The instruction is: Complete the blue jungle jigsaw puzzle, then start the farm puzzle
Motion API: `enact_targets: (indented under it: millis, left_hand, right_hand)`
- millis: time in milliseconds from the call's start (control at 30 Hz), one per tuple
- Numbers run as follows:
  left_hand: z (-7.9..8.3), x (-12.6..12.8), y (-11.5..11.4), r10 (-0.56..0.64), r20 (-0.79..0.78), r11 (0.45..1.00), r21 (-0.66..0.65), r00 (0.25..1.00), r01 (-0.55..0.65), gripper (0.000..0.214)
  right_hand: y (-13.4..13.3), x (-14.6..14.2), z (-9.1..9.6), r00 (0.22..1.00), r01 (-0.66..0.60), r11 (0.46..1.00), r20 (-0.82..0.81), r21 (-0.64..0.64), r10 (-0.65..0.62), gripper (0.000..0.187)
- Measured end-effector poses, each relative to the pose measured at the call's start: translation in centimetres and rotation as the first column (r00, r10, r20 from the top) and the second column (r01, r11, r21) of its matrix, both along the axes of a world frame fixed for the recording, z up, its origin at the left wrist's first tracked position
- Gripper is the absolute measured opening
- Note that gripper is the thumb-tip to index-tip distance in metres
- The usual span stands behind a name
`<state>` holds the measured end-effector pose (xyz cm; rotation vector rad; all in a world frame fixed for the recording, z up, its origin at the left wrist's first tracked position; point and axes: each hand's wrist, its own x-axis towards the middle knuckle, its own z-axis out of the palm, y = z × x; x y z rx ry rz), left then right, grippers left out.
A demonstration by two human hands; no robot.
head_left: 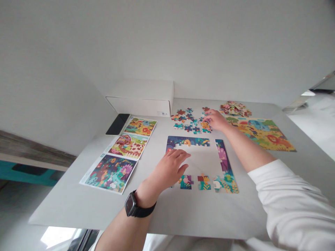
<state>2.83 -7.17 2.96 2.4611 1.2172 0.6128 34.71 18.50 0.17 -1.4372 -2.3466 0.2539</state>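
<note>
A partly built jigsaw frame (201,142) lies in the middle of the grey table (78,195), with its top, right side and part of the bottom edge joined. My left hand (170,169), a black watch on its wrist, rests flat on the puzzle's left edge with fingers stretched out. My right hand (216,120) reaches to the loose puzzle pieces (188,122) beyond the frame, fingers curled among them. Whether it pinches a piece is hidden.
A finished yellow animal puzzle (264,134) lies at the right, with another heap of pieces (235,108) behind it. Three picture cards (123,155) lie at the left. A white box (146,97) and a black phone (117,124) sit at the back left.
</note>
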Motion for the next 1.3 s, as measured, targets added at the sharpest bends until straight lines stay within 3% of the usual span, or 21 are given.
enact_targets:
  millis: [167,333,633,767,867,1000,1167,1300]
  left_hand:
    - [0.1,0.0,0.0,0.001,-0.004,1.0,-0.001,1.0,-0.001,0.036]
    - [-0.2,0.0,0.0,-0.006,-0.003,1.0,-0.002,1.0,0.006,0.036]
    - [0.1,0.0,0.0,-0.001,-0.009,1.0,-0.009,1.0,0.001,0.036]
    - [0.2,0.1,-0.1,-0.007,-0.006,1.0,-0.005,1.0,0.007,0.036]
    - [0.2,0.1,-0.1,-0.006,-0.002,1.0,-0.001,1.0,0.006,0.036]
    - [0.0,0.0,0.1,-0.009,-0.002,1.0,0.0,1.0,0.009,0.037]
    - [-0.4,-0.1,0.1,0.003,-0.006,1.0,0.003,1.0,-0.003,0.037]
    - [-0.5,-0.1,0.1,-0.004,-0.019,1.0,0.007,1.0,0.004,0.037]
  right_hand:
    - [-0.8,2.0,0.2,0.999,-0.044,0.998,0.013,0.041,0.044,0.042]
    - [-1.7,2.4,0.3,0.985,-0.161,0.987,0.064,-0.012,0.162,0.037]
    - [-2.5,2.0,0.5,0.987,-0.15,0.988,0.069,0.046,0.147,0.012]
    - [-2.3,2.1,0.8,0.998,-0.048,0.994,-0.044,0.102,0.053,0.022]
    - [-1.6,1.8,0.9,0.986,0.081,0.995,-0.148,0.06,-0.072,0.025]
    - [-0.7,1.1,0.5,0.981,0.059,0.997,-0.18,-0.055,-0.068,0.027]
    - [-0.4,1.6,0.6,0.991,0.131,0.991,-0.02,0.028,-0.13,0.029]
    - [-0.5,2.8,0.4,0.97,0.202,0.979,0.137,-0.01,-0.199,0.03]
